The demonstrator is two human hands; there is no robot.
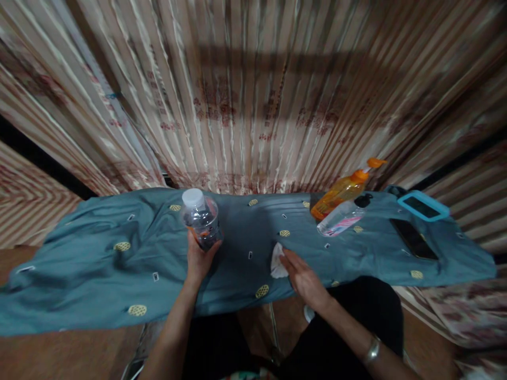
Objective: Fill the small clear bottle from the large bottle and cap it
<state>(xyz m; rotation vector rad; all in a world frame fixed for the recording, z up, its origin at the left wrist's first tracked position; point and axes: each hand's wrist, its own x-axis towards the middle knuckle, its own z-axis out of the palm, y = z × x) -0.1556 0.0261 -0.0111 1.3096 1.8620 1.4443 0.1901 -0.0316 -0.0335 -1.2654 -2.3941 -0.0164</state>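
My left hand (pixel 200 256) is wrapped round the lower part of a clear plastic bottle (pixel 201 214) with a white cap, upright over the cloth-covered table. What is inside the bottle I cannot make out. Between the fingers of my right hand (pixel 303 277) is a crumpled white tissue (pixel 279 261), low over the table's front middle. Whether the tissue touches the cloth I cannot tell. To the right of it stand an orange pump bottle (pixel 339 194) and a clear pump bottle (pixel 341 217) with a black top, side by side.
A teal cloth (pixel 95 279) with yellow prints covers the narrow table, wrinkled at the left. At the right end lie a dark phone (pixel 414 240) and a blue-framed device (pixel 423 206). Pleated patterned curtains (pixel 253 105) hang right behind the table.
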